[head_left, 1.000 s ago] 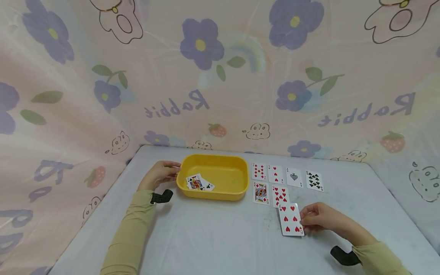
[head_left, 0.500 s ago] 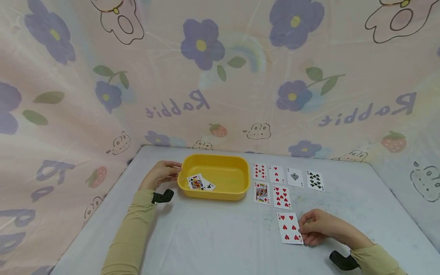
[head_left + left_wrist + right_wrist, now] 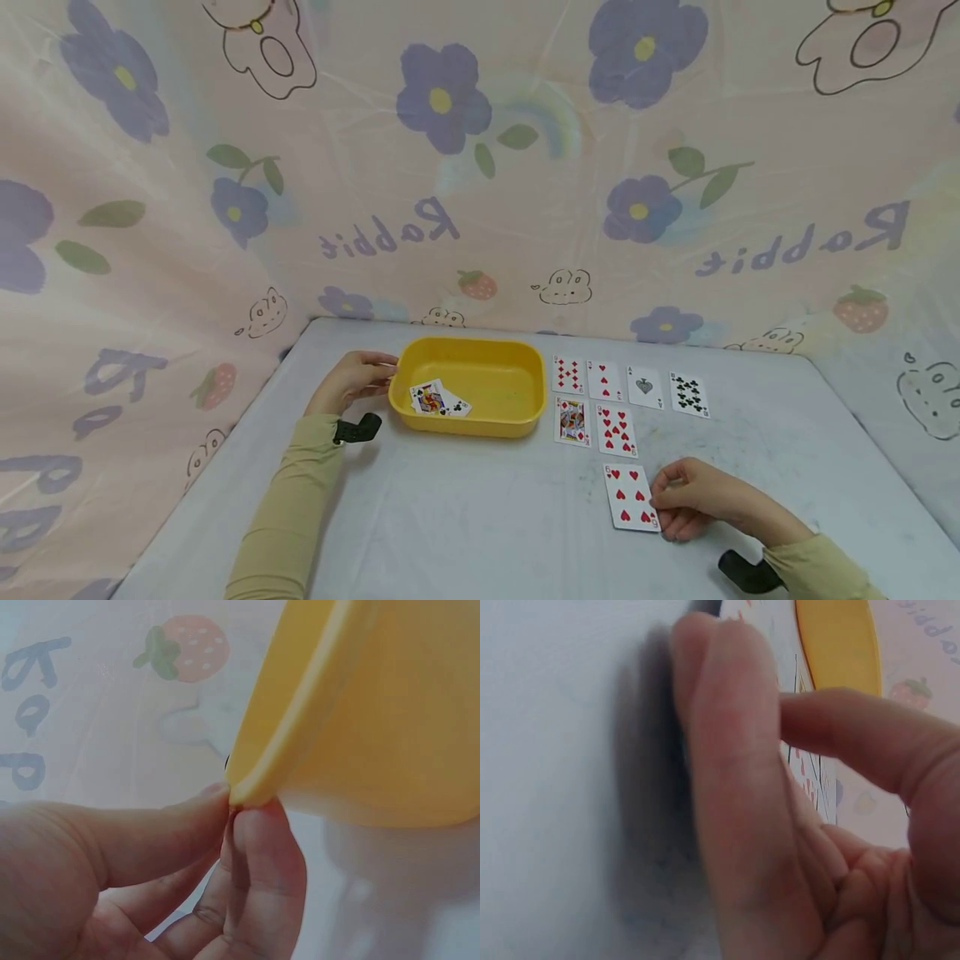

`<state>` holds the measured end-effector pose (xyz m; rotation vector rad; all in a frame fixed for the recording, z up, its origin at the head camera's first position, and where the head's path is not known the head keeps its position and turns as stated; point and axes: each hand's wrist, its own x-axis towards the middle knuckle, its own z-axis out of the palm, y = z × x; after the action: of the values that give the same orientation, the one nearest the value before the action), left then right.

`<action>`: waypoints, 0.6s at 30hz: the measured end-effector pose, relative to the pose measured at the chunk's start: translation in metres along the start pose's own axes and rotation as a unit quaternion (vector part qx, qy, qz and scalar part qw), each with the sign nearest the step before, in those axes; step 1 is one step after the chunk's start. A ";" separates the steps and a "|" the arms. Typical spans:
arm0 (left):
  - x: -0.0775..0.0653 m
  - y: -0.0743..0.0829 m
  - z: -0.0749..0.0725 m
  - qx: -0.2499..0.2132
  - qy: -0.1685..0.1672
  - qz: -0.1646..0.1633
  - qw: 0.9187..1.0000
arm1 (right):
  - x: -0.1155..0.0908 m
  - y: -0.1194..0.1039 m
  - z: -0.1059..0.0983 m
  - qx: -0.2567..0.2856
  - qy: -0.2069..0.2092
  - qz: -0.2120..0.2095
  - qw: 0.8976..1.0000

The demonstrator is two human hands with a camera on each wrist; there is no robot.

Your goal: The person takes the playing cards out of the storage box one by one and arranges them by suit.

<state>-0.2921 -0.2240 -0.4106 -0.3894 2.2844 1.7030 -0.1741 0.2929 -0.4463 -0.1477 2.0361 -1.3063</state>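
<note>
My left hand (image 3: 354, 380) pinches the left rim of a yellow plastic tray (image 3: 517, 421); in the left wrist view, thumb (image 3: 157, 836) and fingers meet at its edge. Inside the tray lie a face card (image 3: 428, 397) and a club card (image 3: 454, 403), overlapping. On the right, my right hand (image 3: 701, 498) holds the six of hearts (image 3: 632, 497) by its right edge, face up and close over the table. The right wrist view has the fingers (image 3: 739, 750) hiding most of that card.
Right of the tray, cards lie face up in two rows on the white table (image 3: 465, 517). The back row includes an ace of spades (image 3: 644, 386). In front are a king of diamonds (image 3: 572, 422) and a many-pipped heart card (image 3: 617, 430). A patterned curtain (image 3: 525, 167) stands behind.
The six of hearts came toward me with my right hand, off the heart card it overlapped, then stayed nearly still. My left hand keeps its hold on the tray.
</note>
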 end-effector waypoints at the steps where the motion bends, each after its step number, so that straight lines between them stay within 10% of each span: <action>1: 0.000 0.000 0.000 -0.002 0.000 0.000 1.000 | -0.001 0.000 0.000 -0.001 0.001 -0.001 1.000; 18: 0.000 0.000 0.000 -0.005 0.002 -0.001 1.000 | -0.001 -0.012 -0.005 -0.046 0.026 -0.016 0.998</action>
<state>-0.2922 -0.2238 -0.4105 -0.3969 2.2790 1.7153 -0.1792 0.2914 -0.4342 -0.1907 2.1464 -1.2473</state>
